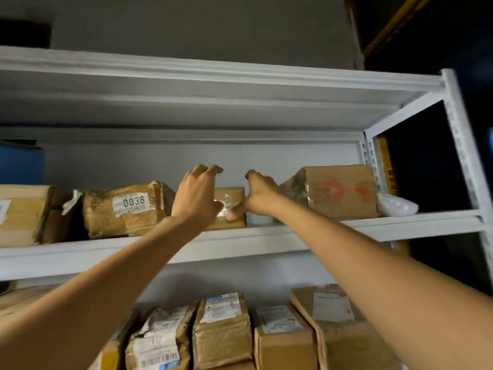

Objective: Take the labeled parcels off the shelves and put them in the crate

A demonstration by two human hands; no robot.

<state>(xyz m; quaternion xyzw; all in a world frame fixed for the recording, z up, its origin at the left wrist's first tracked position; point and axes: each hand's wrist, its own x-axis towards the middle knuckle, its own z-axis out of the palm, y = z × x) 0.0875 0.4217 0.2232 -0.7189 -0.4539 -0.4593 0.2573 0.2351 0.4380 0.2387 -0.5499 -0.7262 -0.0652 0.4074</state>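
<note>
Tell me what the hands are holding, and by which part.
Nothing is gripped yet. Both hands flank the small taped box: left hand at its left end, right hand with thumb on its front, fingers raised above its top.

both your arms reach up and forward, bare to past the elbow, and draw together toward the middle. your left forearm rises from the lower left and your right forearm from the lower right. the two hands are near each other but apart. your left hand (197,196) shows its back to you, its fingers (210,169) raised and hooked at the tips, closing on nothing you can see. your right hand (257,193) is spread wide: its thumb (232,215) stretches down and to the left, tip against the small parcel (232,194), while its other fingers bend over above.
</note>
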